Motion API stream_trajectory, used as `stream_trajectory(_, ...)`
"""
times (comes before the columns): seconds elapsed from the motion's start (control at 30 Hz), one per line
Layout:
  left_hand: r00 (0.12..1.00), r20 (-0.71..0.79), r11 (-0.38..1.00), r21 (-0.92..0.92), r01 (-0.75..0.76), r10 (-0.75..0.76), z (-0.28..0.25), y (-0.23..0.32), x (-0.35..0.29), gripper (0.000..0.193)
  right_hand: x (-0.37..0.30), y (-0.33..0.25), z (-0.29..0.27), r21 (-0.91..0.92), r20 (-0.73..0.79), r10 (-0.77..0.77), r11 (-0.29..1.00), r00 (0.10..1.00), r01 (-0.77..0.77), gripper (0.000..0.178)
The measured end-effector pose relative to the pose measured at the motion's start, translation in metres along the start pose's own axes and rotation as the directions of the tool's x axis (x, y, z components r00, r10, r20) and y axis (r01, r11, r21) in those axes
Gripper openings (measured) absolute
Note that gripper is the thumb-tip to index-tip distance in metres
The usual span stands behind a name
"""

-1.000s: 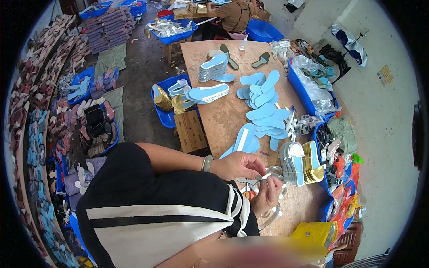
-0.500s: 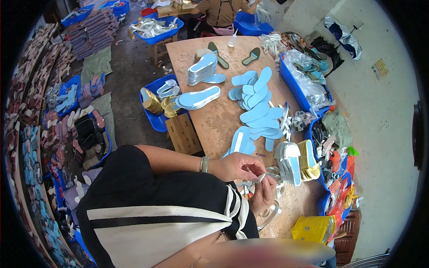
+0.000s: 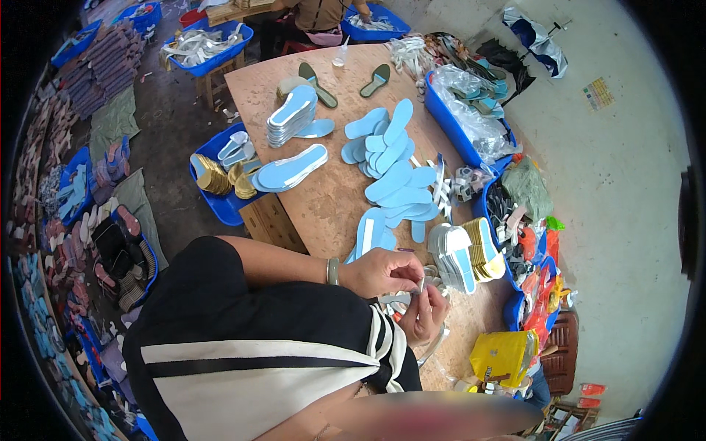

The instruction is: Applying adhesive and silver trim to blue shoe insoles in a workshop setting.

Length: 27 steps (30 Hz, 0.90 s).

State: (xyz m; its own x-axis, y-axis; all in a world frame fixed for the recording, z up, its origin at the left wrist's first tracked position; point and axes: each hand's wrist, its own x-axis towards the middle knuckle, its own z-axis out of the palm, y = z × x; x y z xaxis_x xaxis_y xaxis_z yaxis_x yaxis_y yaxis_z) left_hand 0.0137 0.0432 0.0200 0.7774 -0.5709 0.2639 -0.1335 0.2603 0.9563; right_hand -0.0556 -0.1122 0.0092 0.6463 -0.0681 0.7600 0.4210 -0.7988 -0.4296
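My left hand (image 3: 381, 273), with a pale bangle (image 3: 333, 271) at its wrist, pinches a small whitish strip (image 3: 421, 285) between thumb and fingertips. Against it from below, my right hand (image 3: 424, 316) grips the same strip, its fingers bent. Most of the strip is hidden by the fingers. Under and beside the hands, pale straps lie loosely on the wooden table (image 3: 316, 213). Close by are blue insoles (image 3: 371, 234), one with a white strip on it, and a tied stack of white-edged insoles (image 3: 452, 257) beside a gold-edged stack (image 3: 482, 250).
More blue insoles (image 3: 393, 140) and a neat pile (image 3: 292, 117) cover the table farther off, near a small bottle (image 3: 340, 56). Blue bins (image 3: 463, 132) line the right edge. A yellow bag (image 3: 504, 358) stands at the near right. Another person (image 3: 316, 22) sits beyond the table.
The view has shifted, so the table and its contents appear farther left and slightly higher. Both hands stay together at the strip. The person beyond now reaches into a blue bin.
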Motion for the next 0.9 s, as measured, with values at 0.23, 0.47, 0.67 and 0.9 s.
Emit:
stream_trajectory(0.23, 0.997, 0.06, 0.998, 0.042, -0.051, 0.048, -0.009, -0.008, 0.011, 0.02, -0.001, -0.004, 0.008, 0.084, 0.012, 0.372, 0.925, 0.928, -0.372, 0.018)
stream_trajectory(0.47, 0.981, 0.173, 0.993, 0.068, -0.096, 0.083, -0.009, -0.015, 0.02, 0.02, -0.006, 0.007, 0.003, 0.348, 0.189, 0.646, 0.66, 0.739, -0.666, 0.01)
stream_trajectory(0.67, 0.97, 0.141, 0.966, 0.137, -0.218, 0.199, -0.01, -0.016, 0.026, 0.023, 0.001, -0.001, 0.007, 0.318, 0.106, 0.606, 0.73, 0.788, -0.604, 0.013)
stream_trajectory(0.9, 0.978, 0.022, 0.975, 0.076, -0.21, 0.209, -0.009, -0.019, 0.018, 0.023, 0.003, -0.008, 0.017, 0.104, 0.033, 0.461, 0.881, 0.887, -0.461, 0.016)
